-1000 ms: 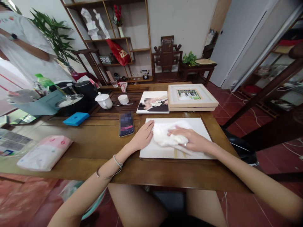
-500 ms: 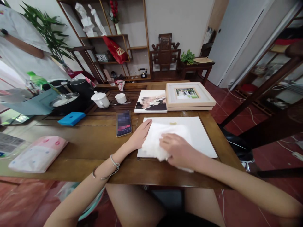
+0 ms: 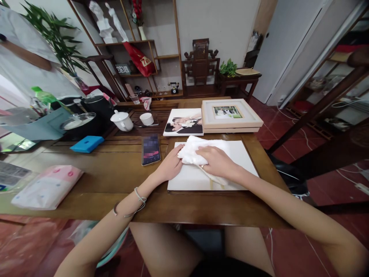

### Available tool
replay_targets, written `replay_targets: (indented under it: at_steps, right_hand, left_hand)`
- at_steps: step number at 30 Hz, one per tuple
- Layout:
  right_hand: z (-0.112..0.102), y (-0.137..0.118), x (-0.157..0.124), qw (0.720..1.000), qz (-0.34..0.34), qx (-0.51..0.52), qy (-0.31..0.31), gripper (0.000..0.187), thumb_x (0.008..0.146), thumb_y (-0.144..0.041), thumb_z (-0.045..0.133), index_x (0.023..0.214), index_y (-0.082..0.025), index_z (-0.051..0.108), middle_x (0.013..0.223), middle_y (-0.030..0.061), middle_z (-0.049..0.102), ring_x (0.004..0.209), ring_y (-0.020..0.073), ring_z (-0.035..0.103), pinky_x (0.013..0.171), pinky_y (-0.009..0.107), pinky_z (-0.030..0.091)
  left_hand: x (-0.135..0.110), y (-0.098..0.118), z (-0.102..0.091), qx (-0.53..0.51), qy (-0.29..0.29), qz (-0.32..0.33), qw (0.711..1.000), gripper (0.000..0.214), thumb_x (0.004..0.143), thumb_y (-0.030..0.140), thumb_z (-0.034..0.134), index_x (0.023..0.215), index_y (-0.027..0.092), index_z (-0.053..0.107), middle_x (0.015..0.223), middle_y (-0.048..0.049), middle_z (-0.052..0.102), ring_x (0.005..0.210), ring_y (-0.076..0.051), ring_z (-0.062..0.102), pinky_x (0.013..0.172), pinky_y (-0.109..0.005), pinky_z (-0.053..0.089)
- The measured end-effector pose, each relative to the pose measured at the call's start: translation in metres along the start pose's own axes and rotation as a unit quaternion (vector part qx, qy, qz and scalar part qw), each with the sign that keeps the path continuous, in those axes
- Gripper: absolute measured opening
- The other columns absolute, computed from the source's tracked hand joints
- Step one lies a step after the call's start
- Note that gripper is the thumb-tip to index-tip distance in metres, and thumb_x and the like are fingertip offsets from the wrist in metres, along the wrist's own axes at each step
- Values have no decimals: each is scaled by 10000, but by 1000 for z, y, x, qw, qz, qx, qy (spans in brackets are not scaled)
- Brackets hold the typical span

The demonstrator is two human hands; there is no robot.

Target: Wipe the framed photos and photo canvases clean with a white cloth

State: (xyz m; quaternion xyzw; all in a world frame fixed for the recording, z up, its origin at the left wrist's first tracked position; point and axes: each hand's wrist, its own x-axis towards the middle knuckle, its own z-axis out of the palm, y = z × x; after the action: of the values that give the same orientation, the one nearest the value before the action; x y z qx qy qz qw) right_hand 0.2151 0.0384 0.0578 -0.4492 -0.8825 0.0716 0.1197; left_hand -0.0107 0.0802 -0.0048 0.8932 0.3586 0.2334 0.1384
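Centrally, white board: a white board [image 3: 184,179] lies flat on the wooden bench [image 3: 115,169], near edge toward the person; yellowish-brown marks show at that edge.
Cloth: white cloth [image 3: 191,150], bunched and folded, on top of the board, its left end near the left edge; a loose fold trails toward the near right.
Right hand: right hand [image 3: 215,159] over the cloth, fingers curled down and gathered on it; ring on one finger; thumb cannot be made out clearly.
Left hand: left hand [image 3: 172,163] at the board's left edge, fingers extended side by side, not gripping; fingertips meet the cloth's left end. Bracelets on the forearm.
Left of board: phone [image 3: 151,150] lying face up, screen lit, part of it blurred out; farther off, a blue block [image 3: 87,144] and a pink-and-white soft pack [image 3: 47,187].
Beyond board: portrait panel [image 3: 183,125], flat; just beside it, to the right, a pale frame [image 3: 250,115] around a small photo.
Far left of bench: lidded white cup [image 3: 122,121], small white bowl [image 3: 147,119], glass-lidded pan [image 3: 78,126].
Background: another person in a white top [image 3: 13,32], upper left; carved chair [image 3: 201,57] by the wall.
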Motion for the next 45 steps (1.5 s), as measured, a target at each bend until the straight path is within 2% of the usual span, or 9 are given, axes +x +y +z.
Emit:
replay_targets:
  at_steps: [5,9,16,20,24,31,34,38,45]
  right_hand:
    - [-2,-37,-23,996,-61,-3,-71,282,709,-142,593,976,-98,671,1047,171,687,1075,302,590,951,410,433]
    - [-9,-59,-40,986,-124,30,-108,251,702,-145,601,944,-114,658,1018,158,691,1052,296,594,941,406,433]
    - [-10,2,3,998,-42,42,-37,258,719,-112,534,957,-129,631,1052,153,683,965,285,611,838,373,441]
    - [-8,31,22,996,-13,89,4,217,768,-128,497,941,-150,627,1047,124,686,950,270,611,809,338,428]
    - [-14,45,11,996,32,85,15,224,775,-144,475,937,-143,630,1012,125,692,919,280,619,783,327,422]
    - [-21,76,-41,993,113,29,33,290,812,-219,474,1045,-138,627,1085,149,687,955,316,618,809,359,426]
    - [-24,79,-51,990,135,5,34,278,808,-213,481,1039,-156,624,1040,136,700,941,317,621,781,354,426]
    - [-24,69,-32,991,134,-17,22,211,815,-191,472,961,-143,616,978,159,697,869,318,624,715,345,408]
    - [-2,34,13,999,17,27,23,266,747,-95,494,986,-139,603,1055,155,677,961,300,608,777,344,415]
  left_hand:
    - [-3,-6,1,4,-24,41,999,576,907,297,499,1446,132,378,1508,-189,371,1443,-320,281,1183,-510,286]
    - [-6,-12,2,2,-23,12,1000,624,917,295,480,1486,114,298,1549,-209,294,1448,-331,271,1184,-526,268]
    - [1,3,-1,10,-16,10,1000,505,941,236,389,1444,179,392,1520,-134,377,1426,-282,327,1192,-494,284]
    - [2,9,-4,25,-21,-36,999,482,969,254,333,1425,112,399,1511,-165,385,1416,-288,343,1193,-505,272]
    - [0,9,-5,30,-38,-66,997,512,972,284,325,1436,76,379,1530,-188,353,1432,-289,320,1201,-488,257]
    - [-1,9,-4,28,-36,-68,997,521,974,287,314,1439,63,379,1534,-186,349,1439,-277,312,1211,-467,240]
    - [-1,9,-4,28,-33,-65,997,519,972,289,318,1441,75,378,1534,-185,349,1434,-285,319,1203,-490,252]
    - [-1,9,-4,29,-32,-67,997,516,969,288,322,1436,79,388,1529,-178,359,1436,-282,317,1209,-472,245]
    - [0,8,-5,34,-28,-50,998,483,983,299,316,1417,110,408,1519,-173,369,1426,-287,327,1190,-502,276]
